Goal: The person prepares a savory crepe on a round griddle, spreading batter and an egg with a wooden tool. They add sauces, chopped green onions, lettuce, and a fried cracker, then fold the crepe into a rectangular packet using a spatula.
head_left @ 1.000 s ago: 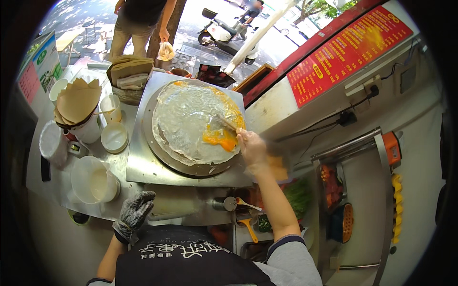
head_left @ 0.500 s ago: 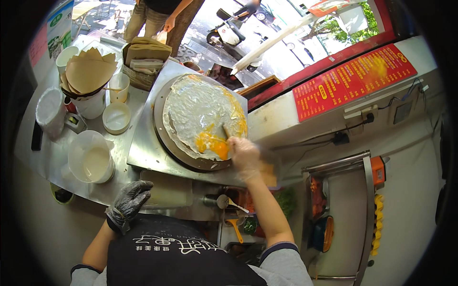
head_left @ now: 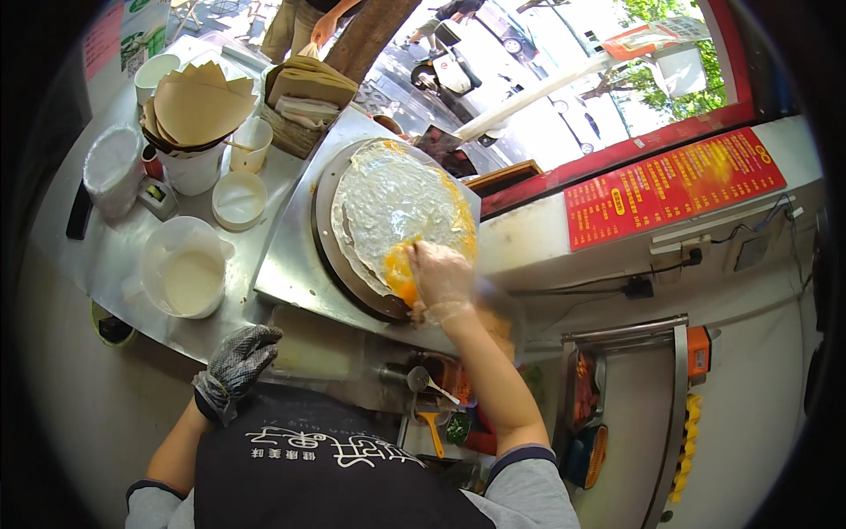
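On a round griddle (head_left: 331, 242) lies a wide, thin crepe (head_left: 397, 189), pale over most of its top. Orange egg yolk (head_left: 402, 275) is smeared across its near right part, with more along the right rim. My right hand (head_left: 441, 275), in a clear plastic glove, is closed low over the yolk around a thin spreader, mostly hidden by the fingers. In a grey knit glove, my left hand (head_left: 240, 361) rests by the counter's front edge with fingers curled together; nothing shows in it.
A jug of pale batter (head_left: 189, 278), a white bowl (head_left: 239, 199) and a tub of brown paper sleeves (head_left: 198, 110) stand left of the griddle. Below the counter edge are a ladle (head_left: 419, 379) and an orange-handled brush (head_left: 431, 432). A person's hand (head_left: 323, 31) shows beyond the counter.
My right hand has moved slightly left over the yolk, and its wrist has turned so the spreader is now mostly hidden. The yolk is smeared differently. The whole view has shifted a little.
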### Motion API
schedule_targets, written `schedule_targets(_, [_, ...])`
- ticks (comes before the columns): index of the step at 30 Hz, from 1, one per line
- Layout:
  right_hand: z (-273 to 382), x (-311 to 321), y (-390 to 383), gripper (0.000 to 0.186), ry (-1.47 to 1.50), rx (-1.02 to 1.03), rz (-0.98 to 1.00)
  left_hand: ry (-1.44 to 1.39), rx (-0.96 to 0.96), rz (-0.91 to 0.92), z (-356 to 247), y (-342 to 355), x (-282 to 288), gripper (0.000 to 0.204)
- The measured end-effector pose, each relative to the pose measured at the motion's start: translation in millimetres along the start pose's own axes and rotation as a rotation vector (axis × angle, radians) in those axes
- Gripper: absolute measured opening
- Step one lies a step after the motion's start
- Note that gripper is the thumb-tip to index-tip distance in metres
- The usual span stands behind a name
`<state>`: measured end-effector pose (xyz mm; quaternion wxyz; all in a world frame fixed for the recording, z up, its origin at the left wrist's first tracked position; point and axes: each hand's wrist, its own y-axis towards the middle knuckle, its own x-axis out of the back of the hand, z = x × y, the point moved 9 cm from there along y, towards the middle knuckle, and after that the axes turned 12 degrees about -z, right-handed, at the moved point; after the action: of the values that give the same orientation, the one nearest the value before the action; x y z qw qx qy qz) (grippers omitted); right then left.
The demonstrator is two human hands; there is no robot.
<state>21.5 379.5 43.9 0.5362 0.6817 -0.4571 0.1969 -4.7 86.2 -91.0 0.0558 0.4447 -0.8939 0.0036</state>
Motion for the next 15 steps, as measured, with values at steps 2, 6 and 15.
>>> schedule_targets(2, [21.3, 3.3, 23.1, 0.028, 0.151, 0.001, -0.048, 0.056, -0.010, 0.008, 1.0, 0.2, 0.5, 0.028])
schedule_targets(6, [6.1, -4.0, 49.6, 0.029, 0.160, -0.146, -0.016, 0.062, -0.011, -0.026, -4.6, 1.2, 1.3, 0.028])
schedule_targets(15, [16.9, -44.2, 50.9, 0.028, 0.163, -0.055, 0.323, 0.129, -0.008, -0.106, 3.2, -6.7, 0.3, 0.025])
